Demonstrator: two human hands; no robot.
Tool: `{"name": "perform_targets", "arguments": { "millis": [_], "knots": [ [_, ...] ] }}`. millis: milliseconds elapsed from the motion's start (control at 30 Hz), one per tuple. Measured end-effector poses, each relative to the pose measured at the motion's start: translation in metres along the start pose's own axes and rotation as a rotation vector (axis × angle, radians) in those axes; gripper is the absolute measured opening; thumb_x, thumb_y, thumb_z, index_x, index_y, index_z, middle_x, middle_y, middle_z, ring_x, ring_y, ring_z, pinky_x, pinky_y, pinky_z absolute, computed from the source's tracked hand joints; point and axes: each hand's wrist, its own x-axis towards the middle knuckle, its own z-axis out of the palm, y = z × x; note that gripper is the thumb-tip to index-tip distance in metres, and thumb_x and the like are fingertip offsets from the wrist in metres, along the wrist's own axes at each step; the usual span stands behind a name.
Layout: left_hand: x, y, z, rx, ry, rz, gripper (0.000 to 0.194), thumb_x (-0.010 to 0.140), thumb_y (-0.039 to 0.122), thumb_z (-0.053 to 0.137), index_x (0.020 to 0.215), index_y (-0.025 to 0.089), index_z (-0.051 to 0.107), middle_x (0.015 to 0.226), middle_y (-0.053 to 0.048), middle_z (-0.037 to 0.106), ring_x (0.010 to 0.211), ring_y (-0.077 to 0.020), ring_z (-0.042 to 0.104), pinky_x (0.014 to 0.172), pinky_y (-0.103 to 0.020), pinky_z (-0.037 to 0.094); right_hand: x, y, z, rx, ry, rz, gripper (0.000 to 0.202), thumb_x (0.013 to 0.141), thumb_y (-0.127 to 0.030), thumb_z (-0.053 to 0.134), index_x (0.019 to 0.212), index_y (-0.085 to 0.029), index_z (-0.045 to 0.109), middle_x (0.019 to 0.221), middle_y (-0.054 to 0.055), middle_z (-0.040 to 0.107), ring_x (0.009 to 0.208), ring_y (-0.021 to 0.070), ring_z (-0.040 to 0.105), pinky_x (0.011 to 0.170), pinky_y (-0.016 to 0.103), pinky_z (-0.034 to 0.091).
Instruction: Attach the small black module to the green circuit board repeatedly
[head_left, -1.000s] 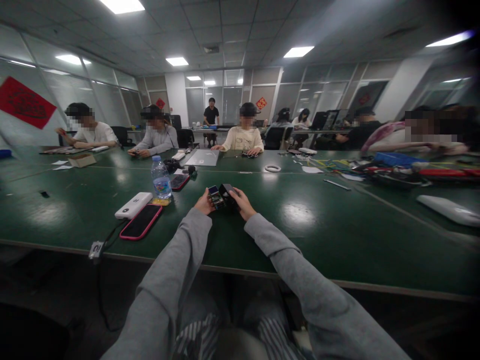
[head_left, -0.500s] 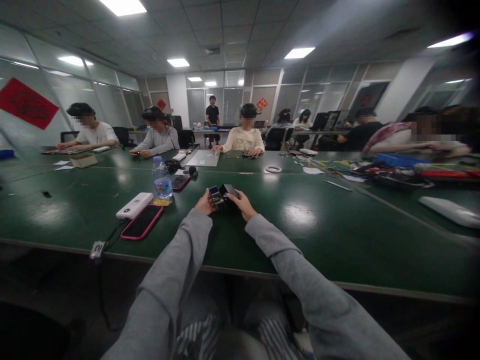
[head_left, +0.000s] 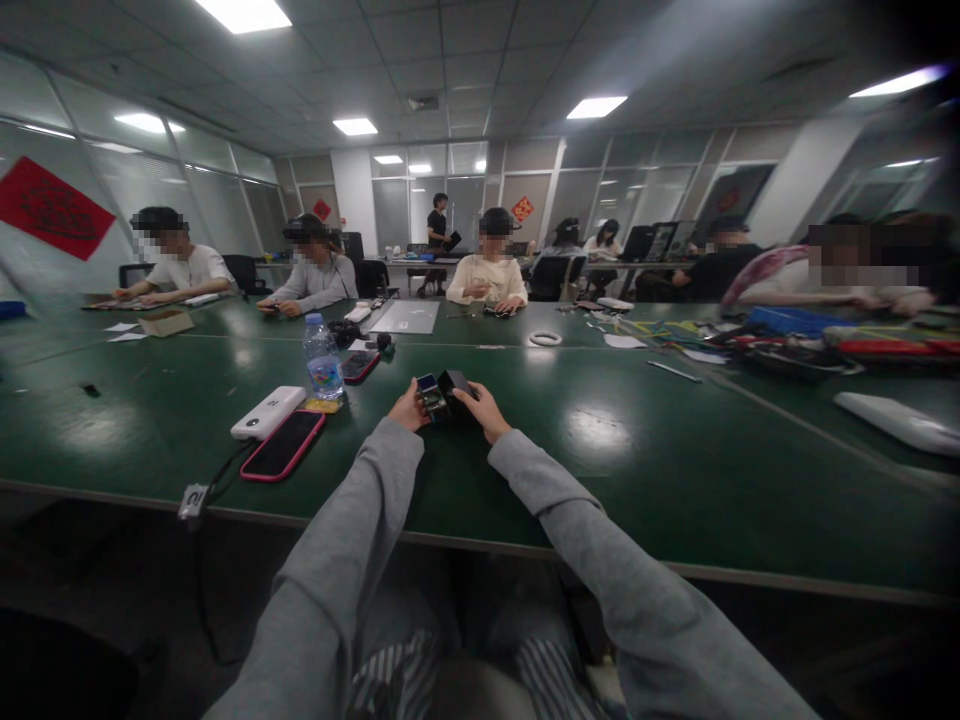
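Note:
Just above the green table, my left hand (head_left: 407,407) is closed on a small electronic module (head_left: 433,397) with a circuit board and a little dark screen. My right hand (head_left: 484,408) grips a black box-like cover (head_left: 455,384), its thumb lying along the near side. The module and the cover are side by side, very close together; whether they touch I cannot tell. Fingers on the far sides of both pieces are hidden.
Left of my hands are a water bottle (head_left: 322,358), a white power bank (head_left: 268,412) with a cable, and a pink-edged phone (head_left: 284,445). A white ring (head_left: 545,339) lies ahead. Cables and tools (head_left: 787,350) are heaped at right. Several people sit around the green table (head_left: 675,480).
My hands and both pieces stay nearly in place. Across the table, the seated person has drawn one hand in from the white board. The standing person behind has turned sideways.

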Motion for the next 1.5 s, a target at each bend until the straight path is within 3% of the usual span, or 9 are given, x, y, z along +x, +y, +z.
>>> {"name": "perform_targets", "arguments": {
  "millis": [200,367,533,1000,1133,1300,1500],
  "knots": [
    [-0.002,0.001,0.001,0.003,0.002,-0.004,0.049,0.086,0.057,0.034,0.102,0.016,0.056,0.077,-0.006,0.061,0.067,-0.0160,0.060,0.065,-0.029,0.048,0.001,0.003,0.000,-0.038,0.004,-0.009,0.056,0.065,-0.045,0.071,0.109,-0.016,0.051,0.108,0.006,0.058,0.096,0.0146,0.056,0.088,0.028,0.045],
    [-0.002,0.001,0.000,-0.014,-0.014,0.001,0.051,0.085,0.057,0.035,0.106,0.015,0.055,0.084,-0.009,0.063,0.071,-0.0172,0.062,0.065,-0.029,0.049,0.002,0.005,0.000,-0.056,0.066,0.005,0.055,0.065,-0.043,0.071,0.109,-0.018,0.049,0.102,0.004,0.059,0.091,0.0139,0.057,0.084,0.027,0.047],
    [-0.001,0.000,0.000,-0.008,0.003,0.006,0.050,0.086,0.057,0.034,0.105,0.016,0.055,0.084,-0.008,0.062,0.074,-0.0173,0.062,0.066,-0.029,0.049,-0.001,0.002,0.000,-0.005,0.077,0.002,0.046,0.065,-0.038,0.071,0.104,-0.019,0.054,0.100,0.004,0.059,0.096,0.0152,0.056,0.082,0.027,0.048],
    [-0.001,0.001,-0.001,0.006,0.006,-0.011,0.048,0.086,0.057,0.034,0.101,0.016,0.055,0.079,-0.006,0.060,0.071,-0.0169,0.061,0.065,-0.029,0.049,0.007,0.012,-0.002,-0.118,0.058,-0.040,0.047,0.071,-0.046,0.065,0.107,-0.016,0.057,0.109,0.006,0.059,0.100,0.0149,0.055,0.094,0.032,0.042],
    [0.000,0.001,-0.002,0.007,0.002,-0.019,0.050,0.086,0.057,0.034,0.103,0.016,0.055,0.080,-0.007,0.061,0.070,-0.0163,0.060,0.063,-0.028,0.048,0.007,0.011,-0.002,-0.094,0.066,-0.029,0.047,0.072,-0.043,0.065,0.110,-0.017,0.057,0.108,0.007,0.059,0.100,0.0155,0.056,0.091,0.031,0.044],
    [0.001,0.001,-0.004,0.006,-0.019,-0.023,0.051,0.087,0.057,0.032,0.104,0.015,0.054,0.085,-0.008,0.063,0.073,-0.0165,0.062,0.066,-0.029,0.049,0.007,0.009,-0.002,-0.244,0.078,0.002,0.048,0.078,-0.036,0.059,0.120,-0.013,0.052,0.111,0.009,0.058,0.100,0.0159,0.056,0.093,0.031,0.043],
    [0.002,0.003,-0.008,-0.024,-0.048,-0.018,0.053,0.086,0.057,0.031,0.109,0.015,0.053,0.098,-0.011,0.064,0.085,-0.0186,0.063,0.070,-0.030,0.049,0.004,0.006,-0.005,-0.327,0.090,-0.031,0.035,0.085,-0.031,0.050,0.113,-0.013,0.058,0.108,0.008,0.060,0.099,0.0150,0.057,0.093,0.029,0.042]
  ]
}}
